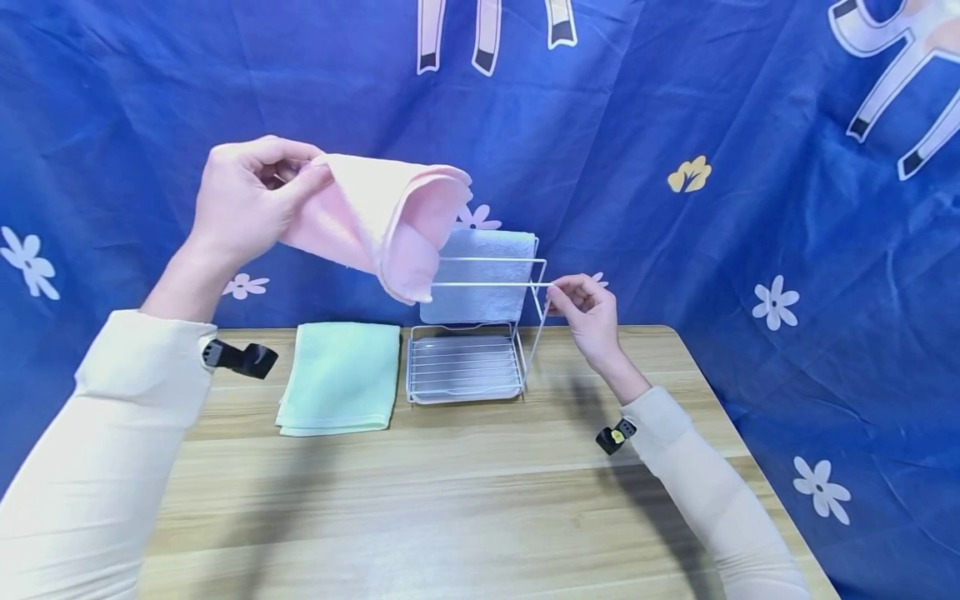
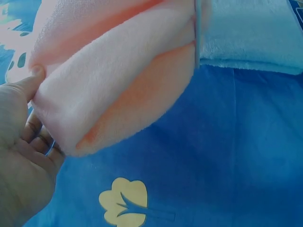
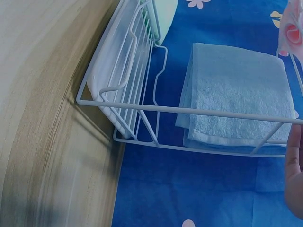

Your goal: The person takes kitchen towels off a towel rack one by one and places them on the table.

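My left hand (image 1: 240, 200) pinches a folded pink towel (image 1: 352, 208) by one edge, holding it in the air. The towel's far end bends over in a loose curl before the upper bars of a white wire rack (image 1: 491, 284). At the rack's upper right corner, my right hand (image 1: 592, 321) grips the frame between thumb and fingers. A light blue towel (image 1: 480, 304) hangs folded over a rear bar of the rack. The left wrist view shows the thumb on top of the pink towel and the other fingers partly beneath it.
Left of the rack, a folded mint-green towel (image 1: 341, 375) lies on the wooden table (image 1: 450, 500). A shallow white tray (image 3: 102, 71) sits at the rack's base. Behind the table hangs a blue curtain (image 1: 337, 100) with flower and animal prints.
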Available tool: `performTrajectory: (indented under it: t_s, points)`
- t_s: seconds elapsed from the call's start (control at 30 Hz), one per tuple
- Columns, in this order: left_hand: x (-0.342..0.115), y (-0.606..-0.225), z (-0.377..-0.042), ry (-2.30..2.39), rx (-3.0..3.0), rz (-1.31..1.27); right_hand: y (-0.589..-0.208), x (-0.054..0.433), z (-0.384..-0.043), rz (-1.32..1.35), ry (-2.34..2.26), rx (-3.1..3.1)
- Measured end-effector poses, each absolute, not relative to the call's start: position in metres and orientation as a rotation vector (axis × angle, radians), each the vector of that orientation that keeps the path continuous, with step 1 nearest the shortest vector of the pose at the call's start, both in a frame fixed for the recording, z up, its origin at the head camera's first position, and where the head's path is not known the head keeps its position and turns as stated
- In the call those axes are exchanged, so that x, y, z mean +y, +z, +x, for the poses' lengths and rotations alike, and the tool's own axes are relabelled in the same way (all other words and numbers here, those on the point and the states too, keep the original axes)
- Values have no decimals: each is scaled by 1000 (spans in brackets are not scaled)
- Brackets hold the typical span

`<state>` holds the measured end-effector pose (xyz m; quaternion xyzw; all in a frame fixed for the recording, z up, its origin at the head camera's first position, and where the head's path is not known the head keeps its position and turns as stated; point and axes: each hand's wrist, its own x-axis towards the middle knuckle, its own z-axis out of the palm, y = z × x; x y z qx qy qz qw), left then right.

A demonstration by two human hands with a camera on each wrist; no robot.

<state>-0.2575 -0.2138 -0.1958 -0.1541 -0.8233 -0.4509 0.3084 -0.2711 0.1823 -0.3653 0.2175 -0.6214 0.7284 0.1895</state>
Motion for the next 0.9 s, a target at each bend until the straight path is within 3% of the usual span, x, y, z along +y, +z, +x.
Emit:
performTrajectory:
  t_s: [0.9]
  points:
    - [-254,-207,-225,-1086,-2241,-403,-369,186,-274,628,2014,-1776]
